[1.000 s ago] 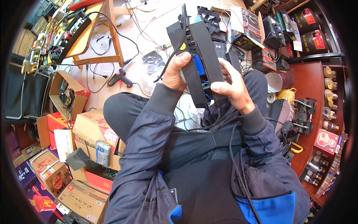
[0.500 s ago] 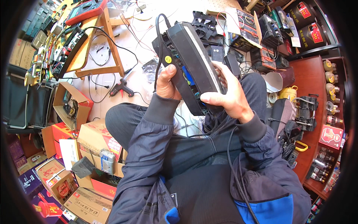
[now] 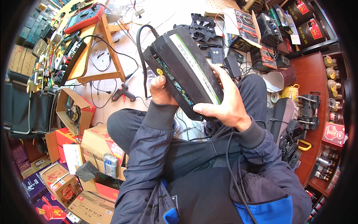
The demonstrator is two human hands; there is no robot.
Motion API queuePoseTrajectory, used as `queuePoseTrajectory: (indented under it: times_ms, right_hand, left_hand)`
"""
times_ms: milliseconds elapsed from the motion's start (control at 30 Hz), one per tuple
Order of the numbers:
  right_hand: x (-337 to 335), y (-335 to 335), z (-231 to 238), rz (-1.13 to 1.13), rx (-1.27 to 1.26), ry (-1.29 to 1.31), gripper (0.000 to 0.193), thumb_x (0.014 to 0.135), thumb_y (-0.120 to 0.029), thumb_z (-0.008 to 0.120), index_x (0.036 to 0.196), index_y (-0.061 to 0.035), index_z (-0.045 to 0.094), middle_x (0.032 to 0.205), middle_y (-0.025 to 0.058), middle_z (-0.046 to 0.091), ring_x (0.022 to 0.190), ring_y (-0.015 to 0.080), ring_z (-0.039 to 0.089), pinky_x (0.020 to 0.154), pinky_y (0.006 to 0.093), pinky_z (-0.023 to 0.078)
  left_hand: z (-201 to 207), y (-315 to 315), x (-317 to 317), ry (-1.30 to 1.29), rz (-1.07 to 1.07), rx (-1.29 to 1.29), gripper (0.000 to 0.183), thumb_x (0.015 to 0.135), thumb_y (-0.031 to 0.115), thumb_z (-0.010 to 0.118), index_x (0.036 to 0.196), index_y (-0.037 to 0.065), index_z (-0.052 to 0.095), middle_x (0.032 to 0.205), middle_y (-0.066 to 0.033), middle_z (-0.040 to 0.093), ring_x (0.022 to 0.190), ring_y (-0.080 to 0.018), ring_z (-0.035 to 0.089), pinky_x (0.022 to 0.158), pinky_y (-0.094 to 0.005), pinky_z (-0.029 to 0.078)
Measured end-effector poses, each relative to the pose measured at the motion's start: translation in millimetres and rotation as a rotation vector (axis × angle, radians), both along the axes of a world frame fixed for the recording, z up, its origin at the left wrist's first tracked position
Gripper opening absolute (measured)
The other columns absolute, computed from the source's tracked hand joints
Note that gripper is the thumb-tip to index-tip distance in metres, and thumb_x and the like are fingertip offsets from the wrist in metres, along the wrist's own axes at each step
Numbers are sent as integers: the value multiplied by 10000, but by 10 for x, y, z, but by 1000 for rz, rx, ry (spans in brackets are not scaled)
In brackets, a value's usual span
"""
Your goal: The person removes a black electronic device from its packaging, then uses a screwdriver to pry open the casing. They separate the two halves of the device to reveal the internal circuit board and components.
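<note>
A long black charger with a pale, green-edged label strip on its face is held up above my lap, tilted. Along its left side the casing gapes, and a circuit board shows in the slot. My left hand grips that side, thumb beside a small yellow round sticker. On the right, my right hand wraps the lower end, thumb across the face and fingers round the far edge. A thick black cable leaves the charger's top and loops down on the left.
A red multimeter lies on a wooden stand at the far left. Below it, a glue gun rests on the floor. Opened cartons crowd the left; batteries and a reddish-brown shelf unit line the right.
The charger has turned in my hands, so its labelled face now shows more and the side slot less. Its top end has shifted left and slightly down.
</note>
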State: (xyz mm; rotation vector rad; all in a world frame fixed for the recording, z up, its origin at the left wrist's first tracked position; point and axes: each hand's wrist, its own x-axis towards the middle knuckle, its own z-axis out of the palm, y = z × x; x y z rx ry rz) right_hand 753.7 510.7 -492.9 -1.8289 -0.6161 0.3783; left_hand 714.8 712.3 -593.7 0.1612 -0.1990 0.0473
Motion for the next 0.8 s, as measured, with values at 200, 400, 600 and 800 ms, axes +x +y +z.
queuePoseTrajectory:
  times_ms: [200,400,600,800]
  right_hand:
    - [-30,-27,-18,-9,-10,70,1162,659,-281,967,1592,55,362,1470,194,565,1365,267,550,1181,376,391]
    - [-56,13,-94,-24,32,103,1080,727,-267,930,1587,56,361,1450,187,578,1350,263,563,1171,374,404]
    - [-29,1,-51,-31,62,294,1012,737,-246,894,1564,59,396,1435,179,594,1340,258,573,1169,371,407]
    - [125,3,-117,-25,118,414,844,832,-271,778,1531,76,457,1410,169,616,1308,222,586,1137,346,428]
  left_hand:
    - [30,-9,-1,56,27,50,740,856,329,807,1481,12,567,1387,-205,688,1210,-356,712,1057,-508,582]
    - [33,-53,-18,170,6,78,713,878,322,780,1482,14,559,1371,-211,693,1187,-355,722,1055,-512,584]
    - [57,-73,4,203,56,186,663,955,352,727,1492,14,536,1387,-199,681,1221,-339,702,1077,-502,563]
    - [81,-222,17,350,-14,348,506,990,348,739,1367,27,637,1278,-111,719,1166,-230,697,1032,-402,545]
